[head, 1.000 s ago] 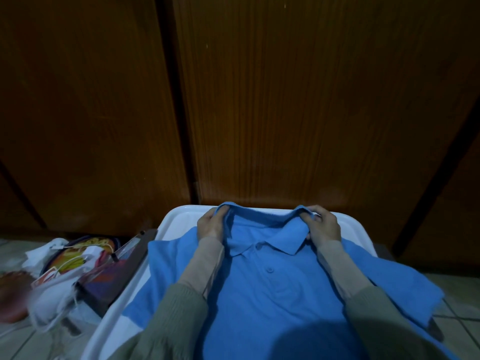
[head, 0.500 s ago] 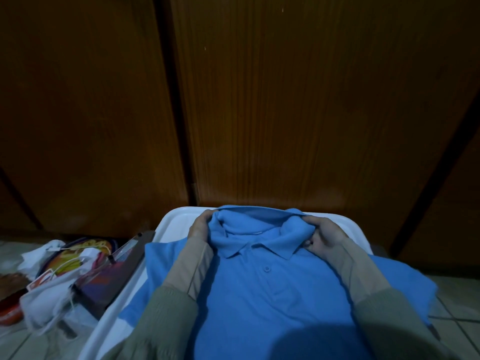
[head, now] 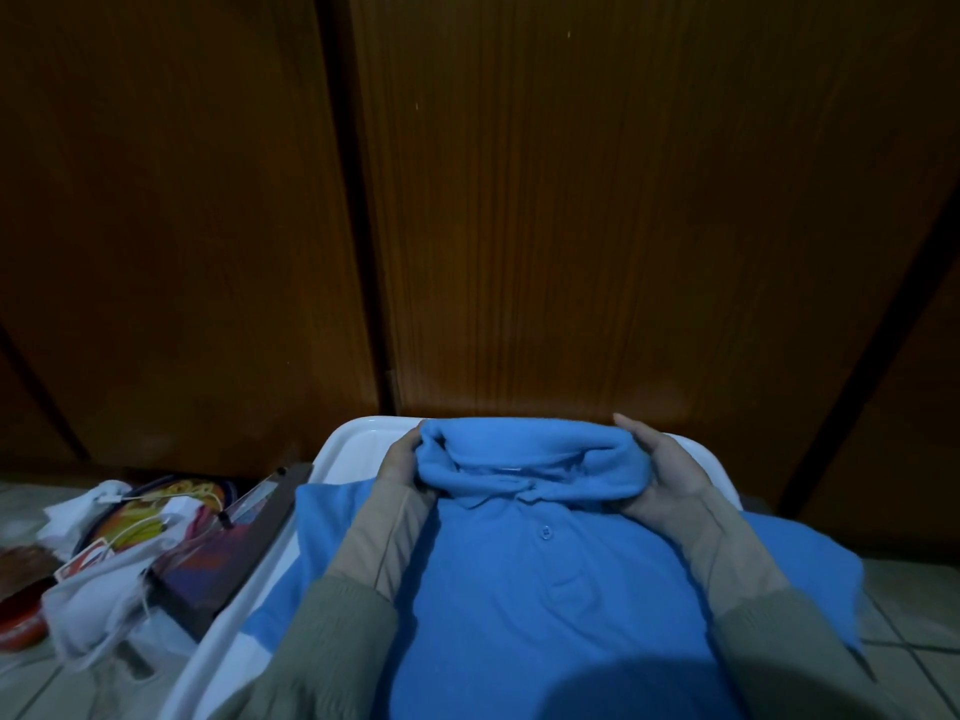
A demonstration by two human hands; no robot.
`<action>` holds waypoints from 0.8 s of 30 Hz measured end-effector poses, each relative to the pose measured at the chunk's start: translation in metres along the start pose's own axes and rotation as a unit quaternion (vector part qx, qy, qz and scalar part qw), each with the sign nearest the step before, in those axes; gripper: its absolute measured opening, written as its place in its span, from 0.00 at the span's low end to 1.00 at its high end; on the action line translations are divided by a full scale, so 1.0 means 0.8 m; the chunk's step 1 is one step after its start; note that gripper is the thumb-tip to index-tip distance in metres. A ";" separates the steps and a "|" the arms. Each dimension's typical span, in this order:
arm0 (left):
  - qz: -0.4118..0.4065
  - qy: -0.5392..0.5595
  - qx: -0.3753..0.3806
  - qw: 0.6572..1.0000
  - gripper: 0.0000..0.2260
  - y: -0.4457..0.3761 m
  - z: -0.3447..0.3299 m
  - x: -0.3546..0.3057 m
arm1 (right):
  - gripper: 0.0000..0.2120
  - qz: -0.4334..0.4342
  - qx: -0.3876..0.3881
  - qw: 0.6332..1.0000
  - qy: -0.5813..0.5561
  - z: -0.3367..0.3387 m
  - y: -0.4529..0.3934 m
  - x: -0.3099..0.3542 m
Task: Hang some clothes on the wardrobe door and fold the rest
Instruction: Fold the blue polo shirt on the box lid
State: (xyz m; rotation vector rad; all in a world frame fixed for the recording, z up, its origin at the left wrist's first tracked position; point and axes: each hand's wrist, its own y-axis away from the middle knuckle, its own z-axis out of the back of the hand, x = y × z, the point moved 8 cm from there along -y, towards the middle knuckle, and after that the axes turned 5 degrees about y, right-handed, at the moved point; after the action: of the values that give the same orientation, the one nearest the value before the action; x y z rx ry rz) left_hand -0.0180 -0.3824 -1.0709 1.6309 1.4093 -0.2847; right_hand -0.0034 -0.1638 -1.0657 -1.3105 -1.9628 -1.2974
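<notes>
One blue polo shirt (head: pixel 545 605), spread front-up across one white table (head: pixel 358 433) (two buttons visible). Two hands: left hand (head: pixel 402 462) and right hand (head: pixel 662 472) at either end of the rolled-over collar (head: pixel 530 467), curled round it. Behind, two brown wardrobe doors (head: pixel 623 200). One clutter heap (head: pixel 130 553) on the floor, left.

White plastic table (head: pixel 358 444), blue polo shirt (head: pixel 545 589) spread flat on top

Shirt (head: pixel 545 579): lying on the table (head: pixel 353 449), collar toward the wardrobe doors (head: pixel 597 226).
Hands: left hand (head: pixel 400 459) and right hand (head: pixel 660 475) flanking the collar.
Clutter pile (head: pixel 119 548): sitting left of the table.
</notes>
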 end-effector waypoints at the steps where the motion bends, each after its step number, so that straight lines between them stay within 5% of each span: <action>1: 0.001 0.004 0.006 1.000 0.12 0.003 -0.003 0.000 | 0.11 -0.001 0.008 1.000 -0.006 0.000 0.000 0.000; 13: -0.041 -0.024 0.053 0.997 0.29 -0.008 -0.005 0.000 | 0.20 0.027 0.020 0.999 -0.018 0.007 -0.003 0.010; 17: -0.107 -0.153 0.013 0.982 0.11 -0.002 -0.005 -0.017 | 0.24 0.042 -0.006 0.998 0.044 0.013 0.000 0.014; 24: -0.091 -0.183 0.030 0.978 0.10 -0.001 -0.014 -0.026 | 0.12 0.075 -0.054 0.996 0.010 0.027 0.002 0.029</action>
State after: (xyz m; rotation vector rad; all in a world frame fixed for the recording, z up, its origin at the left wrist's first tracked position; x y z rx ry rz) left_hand -0.0295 -0.3877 -1.0513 1.4094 1.2738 -0.7041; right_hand -0.0097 -0.1335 -1.0574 -1.4606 -1.7641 -1.3537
